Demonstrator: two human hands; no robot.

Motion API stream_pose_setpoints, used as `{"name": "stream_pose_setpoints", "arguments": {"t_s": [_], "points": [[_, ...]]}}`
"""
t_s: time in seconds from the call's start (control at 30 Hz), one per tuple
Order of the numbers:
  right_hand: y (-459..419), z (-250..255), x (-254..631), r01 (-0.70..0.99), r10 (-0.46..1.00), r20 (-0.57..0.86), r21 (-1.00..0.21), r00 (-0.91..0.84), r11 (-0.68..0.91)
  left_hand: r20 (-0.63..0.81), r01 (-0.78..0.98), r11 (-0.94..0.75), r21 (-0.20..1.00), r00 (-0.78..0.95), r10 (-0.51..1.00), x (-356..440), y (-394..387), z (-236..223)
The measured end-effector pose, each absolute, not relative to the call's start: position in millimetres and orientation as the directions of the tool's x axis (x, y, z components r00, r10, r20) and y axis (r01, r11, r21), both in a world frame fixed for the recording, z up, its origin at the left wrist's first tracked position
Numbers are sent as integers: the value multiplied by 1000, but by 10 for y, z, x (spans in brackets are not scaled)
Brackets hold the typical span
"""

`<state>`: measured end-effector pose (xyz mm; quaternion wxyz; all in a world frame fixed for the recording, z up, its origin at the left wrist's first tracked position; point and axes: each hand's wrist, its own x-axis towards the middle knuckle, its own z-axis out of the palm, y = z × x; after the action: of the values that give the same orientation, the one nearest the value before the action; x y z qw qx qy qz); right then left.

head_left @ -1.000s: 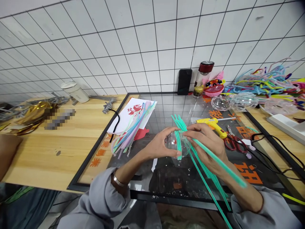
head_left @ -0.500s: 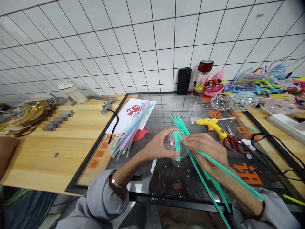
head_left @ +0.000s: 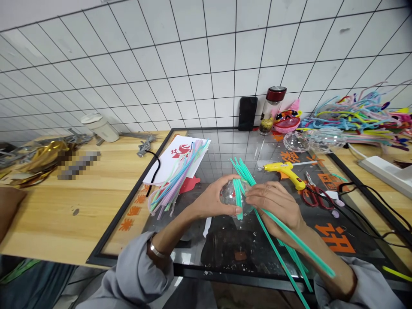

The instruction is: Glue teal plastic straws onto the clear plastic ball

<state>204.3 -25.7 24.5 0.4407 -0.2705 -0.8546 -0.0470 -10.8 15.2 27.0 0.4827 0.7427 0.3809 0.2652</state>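
Observation:
My left hand (head_left: 216, 198) is closed around a clear plastic ball (head_left: 228, 195), thumb and fingers on opposite sides. Short green strips (head_left: 238, 199) lie across the ball's face, under my left thumb tip. My right hand (head_left: 279, 206) pinches a long green pipe cleaner (head_left: 304, 241) against the ball's right side; its far end runs back over my right wrist. Beneath that hand, a bundle of green pipe cleaners (head_left: 245, 171) lies slantwise on the dark glass board. My right fingertips partly hide the ball's right edge.
Right of my hands lie a yellow glue gun (head_left: 286, 171), red-handled scissors (head_left: 313, 193) and black cables (head_left: 360, 214). Pastel pipe cleaners (head_left: 177, 176) rest on white paper at left. A phone (head_left: 247, 113) and a glass bottle (head_left: 272, 110) stand by the wall, near clear balls (head_left: 296, 141).
The pipe cleaner in my right hand has shifted, its free end now lower and further left over the wrist. My left hand keeps its hold on the ball. The view has tilted slightly.

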Motion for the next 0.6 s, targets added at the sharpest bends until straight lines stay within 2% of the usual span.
{"name": "stream_pose_setpoints", "arguments": {"t_s": [0.6], "points": [[-265,136,2037,486,458,753,-211,-473,848,134,298,-367,881,588,798,-117,130,182]]}}
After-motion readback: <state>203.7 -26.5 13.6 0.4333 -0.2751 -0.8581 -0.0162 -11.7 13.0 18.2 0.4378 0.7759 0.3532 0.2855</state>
